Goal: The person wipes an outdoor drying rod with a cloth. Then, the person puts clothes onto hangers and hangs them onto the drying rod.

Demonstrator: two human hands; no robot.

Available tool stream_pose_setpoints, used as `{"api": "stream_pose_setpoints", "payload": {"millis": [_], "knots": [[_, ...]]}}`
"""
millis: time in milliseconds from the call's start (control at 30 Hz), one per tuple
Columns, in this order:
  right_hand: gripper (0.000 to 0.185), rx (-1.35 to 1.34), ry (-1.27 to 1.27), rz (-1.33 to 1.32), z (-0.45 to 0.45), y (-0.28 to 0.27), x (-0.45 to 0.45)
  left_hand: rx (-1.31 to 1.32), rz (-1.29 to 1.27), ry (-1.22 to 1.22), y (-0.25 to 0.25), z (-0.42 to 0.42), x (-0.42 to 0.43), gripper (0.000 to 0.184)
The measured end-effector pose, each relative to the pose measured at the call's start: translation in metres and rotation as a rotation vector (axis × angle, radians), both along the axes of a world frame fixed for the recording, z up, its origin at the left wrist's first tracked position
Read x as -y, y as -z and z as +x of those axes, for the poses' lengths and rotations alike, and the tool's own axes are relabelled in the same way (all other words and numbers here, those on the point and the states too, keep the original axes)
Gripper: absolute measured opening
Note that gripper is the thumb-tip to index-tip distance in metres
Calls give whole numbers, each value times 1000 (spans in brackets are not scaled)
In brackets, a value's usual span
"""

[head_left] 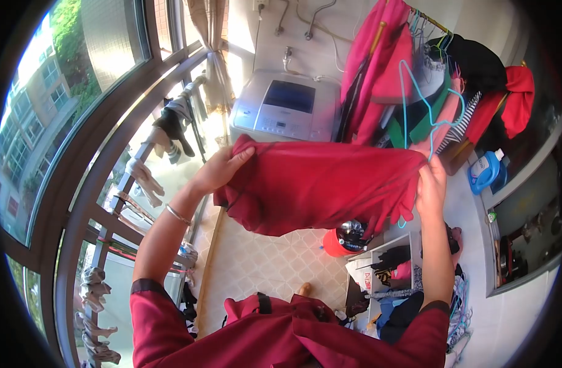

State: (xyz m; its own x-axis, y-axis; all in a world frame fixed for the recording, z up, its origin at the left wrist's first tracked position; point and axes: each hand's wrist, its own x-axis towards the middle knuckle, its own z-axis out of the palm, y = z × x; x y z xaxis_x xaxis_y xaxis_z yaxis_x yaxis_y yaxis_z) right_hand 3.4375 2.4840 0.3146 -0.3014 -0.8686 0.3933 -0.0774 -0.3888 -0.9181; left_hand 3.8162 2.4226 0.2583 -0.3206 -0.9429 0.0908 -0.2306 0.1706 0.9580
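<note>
A dark red garment [330,181] is stretched sideways in front of me, bunched at both ends; its exact kind is hard to make out. My left hand [223,168] is closed on its left end, the thumb pressed on top. At the right end my right hand [432,184] is closed round the gathered cloth. A light blue hanger [405,110] rises by that hand, its hook to the upper right; its lower tip shows under the cloth. Whether the hanger runs inside the garment is hidden.
A washing machine [284,107] stands against the far wall. Clothes [394,67] hang from a rail at the upper right. Below the garment are a red bucket [337,242] and a white shelf [399,260] with clothes. A blue detergent bottle [485,172] stands right; socks [145,178] hang along the windows.
</note>
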Motion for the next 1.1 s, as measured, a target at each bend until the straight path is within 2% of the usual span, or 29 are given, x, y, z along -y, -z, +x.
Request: {"api": "stream_pose_setpoints", "payload": {"millis": [67,133,167,200,267,333,400,433,500,533,567,667,700,733,833,867,933,1000,1033,1067,1100], "knots": [[13,-5,23,54,9,2,5,-13,15,13,-8,7,-3,48],[14,-66,9,177,13,15,19,-438,479,12,-23,6,-13,46],[15,-68,14,238,18,22,24,-603,615,86,-25,5,-11,45],[19,-60,-14,290,27,28,26,-734,641,112,-27,-1,-12,42],[33,-96,-162,363,46,38,26,-837,677,0,-45,-17,-18,40],[41,-31,-203,315,79,45,9,-1038,656,33,-57,-32,-20,35],[40,-16,-212,137,103,78,-6,-1203,611,79,-60,-46,-13,30],[42,-11,-252,37,109,115,-7,-1217,571,22,-60,-51,-9,29],[46,141,-433,32,129,163,-35,-1227,531,-35,-62,-62,-6,28],[48,287,-574,125,143,173,-49,-1242,523,-88,-65,-68,-10,27],[51,240,-626,153,151,178,-51,-1255,518,-139,-66,-73,-12,26],[56,76,-545,178,182,184,-37,-1348,464,-110,-67,-86,-13,23],[54,108,-500,94,195,180,-31,-1414,447,-114,-70,-91,-16,22],[51,-11,-484,160,201,180,-24,-1410,446,-112,-71,-93,-16,22],[55,146,-498,156,225,178,-9,-1388,375,-146,-72,-92,-15,20],[51,-21,-309,82,230,181,-1,-1417,344,-173,-74,-89,-16,19],[47,-185,-120,8,233,179,8,-1445,313,-202,-76,-85,-20,18],[36,-182,-148,-20,236,172,13,-1503,311,-221,-77,-81,-25,16],[26,-213,-185,116,232,202,27,-1492,309,-257,-83,-79,-32,15],[14,-230,-134,104,227,215,35,-1492,302,-263,-78,-71,-28,15],[10,-173,-176,151,218,217,35,-1489,207,-281,-68,-57,-20,15]]}}
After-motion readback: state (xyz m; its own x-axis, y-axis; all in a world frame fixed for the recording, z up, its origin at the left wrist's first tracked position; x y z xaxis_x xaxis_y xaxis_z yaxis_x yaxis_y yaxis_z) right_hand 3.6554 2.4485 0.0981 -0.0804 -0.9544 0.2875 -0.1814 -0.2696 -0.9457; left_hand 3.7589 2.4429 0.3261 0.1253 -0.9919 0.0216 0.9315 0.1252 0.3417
